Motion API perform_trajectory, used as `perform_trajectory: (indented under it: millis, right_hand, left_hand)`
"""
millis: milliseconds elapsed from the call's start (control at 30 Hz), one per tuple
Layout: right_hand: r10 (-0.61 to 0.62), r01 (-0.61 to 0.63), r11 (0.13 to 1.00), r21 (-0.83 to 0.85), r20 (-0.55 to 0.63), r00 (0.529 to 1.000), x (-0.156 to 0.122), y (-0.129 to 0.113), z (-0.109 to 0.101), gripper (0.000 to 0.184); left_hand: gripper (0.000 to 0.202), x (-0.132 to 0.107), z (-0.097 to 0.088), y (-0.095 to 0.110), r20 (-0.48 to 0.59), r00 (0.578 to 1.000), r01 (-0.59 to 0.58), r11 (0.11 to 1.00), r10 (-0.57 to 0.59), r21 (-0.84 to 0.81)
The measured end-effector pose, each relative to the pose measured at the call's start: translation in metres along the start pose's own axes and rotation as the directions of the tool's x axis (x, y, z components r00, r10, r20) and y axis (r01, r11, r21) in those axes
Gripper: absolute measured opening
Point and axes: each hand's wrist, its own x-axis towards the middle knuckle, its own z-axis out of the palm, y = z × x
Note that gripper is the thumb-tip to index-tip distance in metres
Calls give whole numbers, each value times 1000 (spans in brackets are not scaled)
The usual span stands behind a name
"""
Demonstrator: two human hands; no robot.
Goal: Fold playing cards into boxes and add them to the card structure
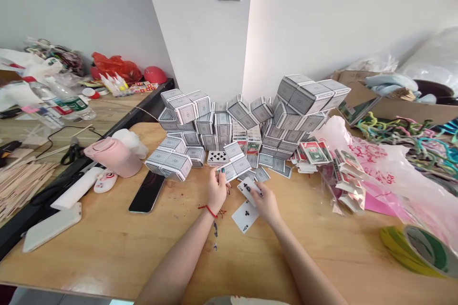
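My left hand (217, 190), with a red string on its wrist, pinches a folded piece of playing cards (236, 167) whose grey patterned backs face up. My right hand (266, 202) has thumb and fingers closed on a playing card (246, 189), its club face upward. Just below lies an ace of clubs (245, 217), face up on the table. Beyond my hands stand several blocks built of folded cards, stacked at the left (186, 109) and higher at the right (304, 100). A face-up card pile (217, 157) sits behind my left hand.
On the left lie a black phone (147, 193), a white power bank (53, 226) and a pink roll (116, 155). To the right are card boxes (348, 176), a plastic bag (386, 162) and a tape roll (417, 250). The wall rises behind the card blocks.
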Motion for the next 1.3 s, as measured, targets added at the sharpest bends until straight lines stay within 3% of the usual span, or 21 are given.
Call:
perform_trajectory:
  millis: [67,133,267,733,933,1300]
  right_hand:
    - [123,-132,961,242,51,991,0,-2,-1,28]
    - [183,-221,867,448,127,975,0,-3,0,35]
    - [202,-231,770,595,116,973,0,-8,2,43]
    - [140,-215,691,690,165,976,2,-7,3,43]
    - [123,-223,752,620,200,972,3,-6,-1,46]
    - [81,-151,814,561,149,986,6,-6,-9,37]
  left_hand:
    - [36,0,0,0,2,1000,6,1000,-6,1]
    - [35,0,0,1,7,1000,5,1000,-5,7]
    - [35,-1,0,3,6,1000,4,1000,-4,15]
    - [38,-3,-1,13,145,989,-10,999,16,-40]
    - [35,0,-5,12,227,974,12,1000,-7,-21]
    - [35,4,-10,12,419,906,61,998,-51,-9]
